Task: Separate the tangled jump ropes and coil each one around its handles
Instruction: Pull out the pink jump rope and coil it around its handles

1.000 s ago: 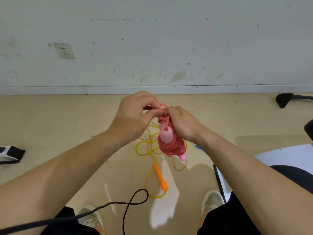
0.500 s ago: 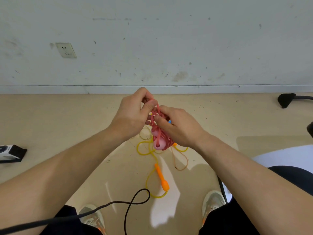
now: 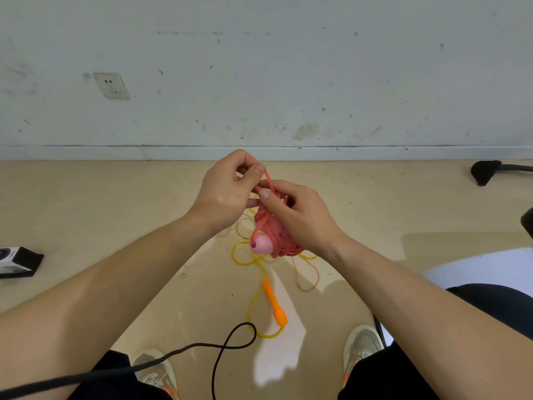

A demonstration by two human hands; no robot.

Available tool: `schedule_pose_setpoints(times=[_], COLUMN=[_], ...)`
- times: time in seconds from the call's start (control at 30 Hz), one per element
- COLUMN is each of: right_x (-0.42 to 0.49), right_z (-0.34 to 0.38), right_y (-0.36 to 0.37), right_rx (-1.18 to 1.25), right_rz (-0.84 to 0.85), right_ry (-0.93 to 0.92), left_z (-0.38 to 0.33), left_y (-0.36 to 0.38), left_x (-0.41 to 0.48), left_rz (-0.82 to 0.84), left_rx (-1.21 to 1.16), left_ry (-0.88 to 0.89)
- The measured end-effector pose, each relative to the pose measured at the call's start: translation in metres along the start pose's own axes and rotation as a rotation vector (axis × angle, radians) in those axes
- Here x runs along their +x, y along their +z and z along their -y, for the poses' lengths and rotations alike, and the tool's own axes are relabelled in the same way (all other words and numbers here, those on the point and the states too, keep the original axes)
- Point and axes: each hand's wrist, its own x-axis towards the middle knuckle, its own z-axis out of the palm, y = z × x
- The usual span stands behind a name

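A pink jump rope [image 3: 274, 238] is wound in a thick bundle round its pale pink handles, one handle end [image 3: 261, 244] facing me. My right hand [image 3: 300, 215] grips the bundle from the right, thumb pressing the cord. My left hand [image 3: 227, 189] pinches a short loop of the pink cord [image 3: 266, 179] between thumb and finger, just above the bundle. Below on the floor lies a yellow jump rope [image 3: 251, 256] in loose loops with one orange handle [image 3: 275, 303]; its other handle is hidden.
A black cable [image 3: 227, 346] loops across the floor near my shoes [image 3: 155, 368]. A small black-and-white box [image 3: 17, 261] lies at the left. A black chair foot [image 3: 486, 171] is at the right, a white sheet [image 3: 484, 269] by my right leg. The wall is just ahead.
The pink bundle has tilted so a handle end faces me. My left hand lifted a loop of pink cord upward; my right hand shifted its grip round the bundle.
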Motion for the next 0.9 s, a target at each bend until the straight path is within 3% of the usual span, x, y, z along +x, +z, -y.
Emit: schedule_pose_setpoints(times=[0.17, 0.33, 0.6, 0.73, 0.9], right_x=[-0.001, 0.004, 0.006, 0.005, 0.002], right_z=[-0.001, -0.016, -0.027, -0.025, -0.013], right_y=[-0.002, -0.004, 0.001, -0.001, 0.001], right_rx=[-0.061, -0.415, -0.718, -0.659, -0.397], right_rz=[-0.017, -0.037, 0.028, 0.050, -0.027], right_ry=[0.030, -0.037, -0.022, -0.038, -0.067], left_z=[0.006, 0.010, 0.006, 0.003, -0.005], left_y=[-0.004, -0.010, -0.011, -0.011, -0.014], left_x=[0.007, 0.012, 0.008, 0.003, 0.003], left_rz=[-0.030, -0.065, -0.040, 0.099, 0.042], left_rx=[0.112, 0.182, 0.121, 0.035, -0.110], left_ry=[0.003, 0.010, 0.019, -0.036, -0.074])
